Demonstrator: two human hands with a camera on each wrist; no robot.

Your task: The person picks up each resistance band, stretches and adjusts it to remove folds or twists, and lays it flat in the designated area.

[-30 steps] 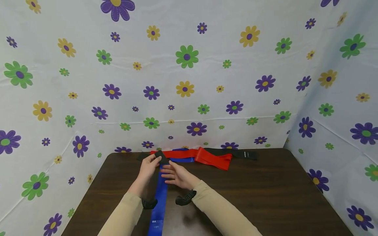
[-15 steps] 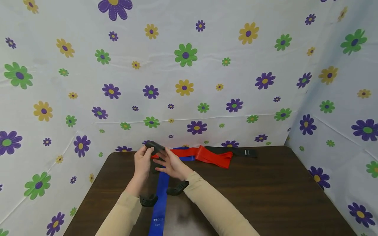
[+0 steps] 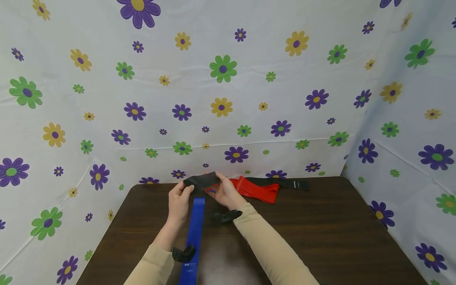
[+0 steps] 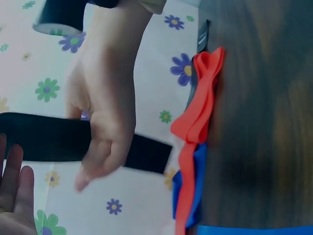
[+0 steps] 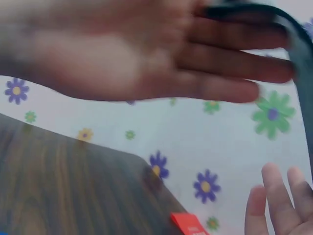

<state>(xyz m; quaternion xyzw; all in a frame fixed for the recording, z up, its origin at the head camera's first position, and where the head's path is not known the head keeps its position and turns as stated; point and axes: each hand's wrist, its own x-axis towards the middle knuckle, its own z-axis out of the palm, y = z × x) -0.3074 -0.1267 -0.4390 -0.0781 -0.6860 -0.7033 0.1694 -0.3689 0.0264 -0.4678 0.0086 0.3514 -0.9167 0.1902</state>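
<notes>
A black resistance band (image 3: 201,181) spans the space between both hands, raised above the table's back edge. My left hand (image 3: 179,202) pinches its left end, thumb on the near side. At the right end, my right hand (image 3: 229,194) pinches the band between thumb and fingers. In the left wrist view the right hand (image 4: 105,107) crosses the band, and a short tail sticks out past it. The right wrist view has the left hand (image 5: 146,54) close and blurred, several fingers extended, the dark band curving beyond. A blue band (image 3: 194,241) marked "Light" lies flat below the hands.
A folded red band (image 3: 258,192) lies along the table's back edge, partly over a second black band (image 3: 300,185) with a printed end. Some blue shows under the red in the left wrist view. A flower-print cloth (image 3: 263,87) hangs behind the brown table (image 3: 320,229).
The black band has risen from over the blue band's far end. My right hand, earlier with fingers spread beside it, now pinches its right end, and the band is spread out between both hands.
</notes>
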